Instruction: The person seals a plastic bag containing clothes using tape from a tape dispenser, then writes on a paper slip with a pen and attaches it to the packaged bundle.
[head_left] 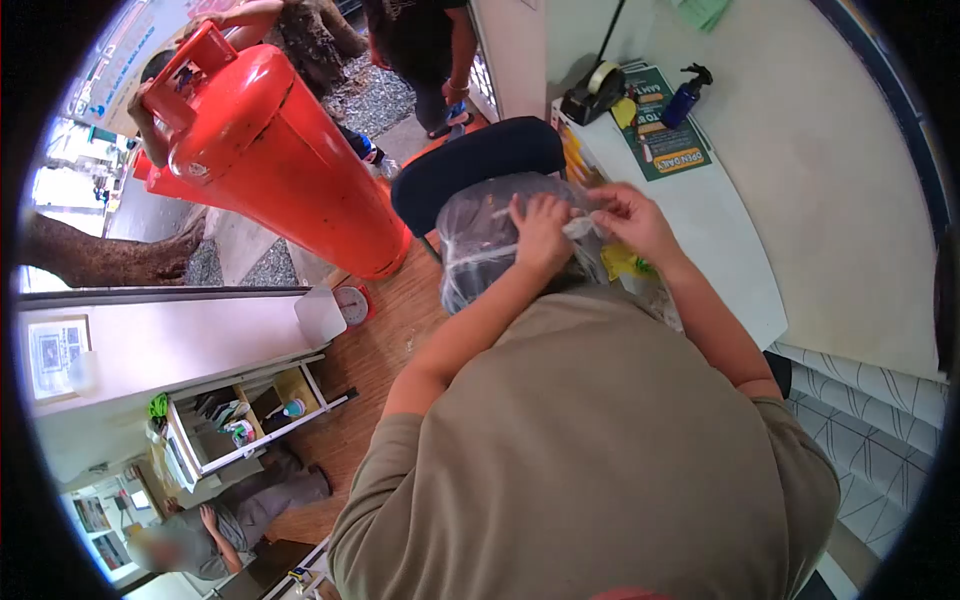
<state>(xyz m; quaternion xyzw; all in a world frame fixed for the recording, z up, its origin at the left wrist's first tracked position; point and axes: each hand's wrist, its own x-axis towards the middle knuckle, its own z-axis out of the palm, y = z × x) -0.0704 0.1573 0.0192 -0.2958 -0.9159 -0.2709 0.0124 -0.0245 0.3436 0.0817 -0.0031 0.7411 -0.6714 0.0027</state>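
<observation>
A clear plastic bag (pixel 475 240), bulging and with dark contents showing faintly through it, rests on a dark chair in front of me. My left hand (pixel 543 235) lies over the top of the bag, fingers bent against the plastic. Close beside it, my right hand (pixel 635 222) pinches the bag's gathered whitish end between thumb and fingers. A twisted piece of the plastic (pixel 580 228) shows between the two hands. The dark chair backrest (pixel 480 165) stands just beyond the bag. Something yellow (pixel 625 262) sits below my right hand, partly hidden.
A white desk (pixel 735 255) at right holds a tape dispenser (pixel 594 92), a green leaflet (pixel 665 130) and a spray bottle (pixel 686 97). Large red gas cylinders (pixel 290 150) stand at left, with people near them. An open drawer (pixel 250 415) and another person (pixel 225 525) are lower left.
</observation>
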